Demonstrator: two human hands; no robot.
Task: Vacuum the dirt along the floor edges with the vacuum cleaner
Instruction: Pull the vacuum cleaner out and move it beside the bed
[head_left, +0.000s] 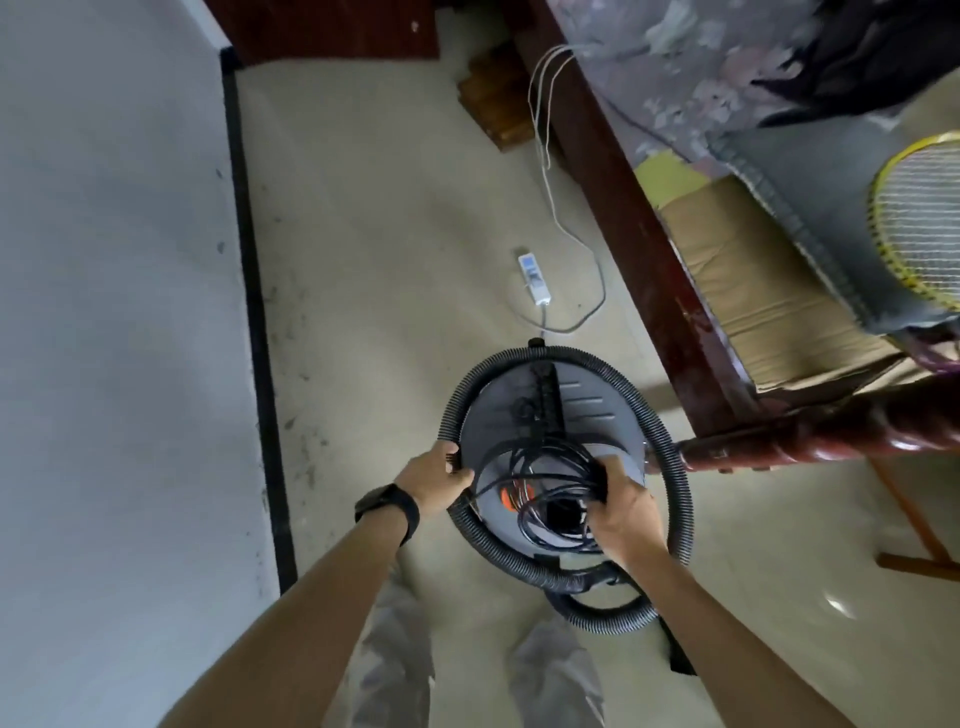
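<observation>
as we stand over the vacuum, which sits on the floor between wall and bed, our left hand curls round the hose looped about it. our right hand grasps the coiled cord on its lid. a power strip lies just beyond.

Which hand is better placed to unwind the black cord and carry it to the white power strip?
Probably the right. The right hand holds the coiled cord on top of the vacuum cleaner, while the left hand grips the hose. The power strip lies on the floor just beyond.
</observation>
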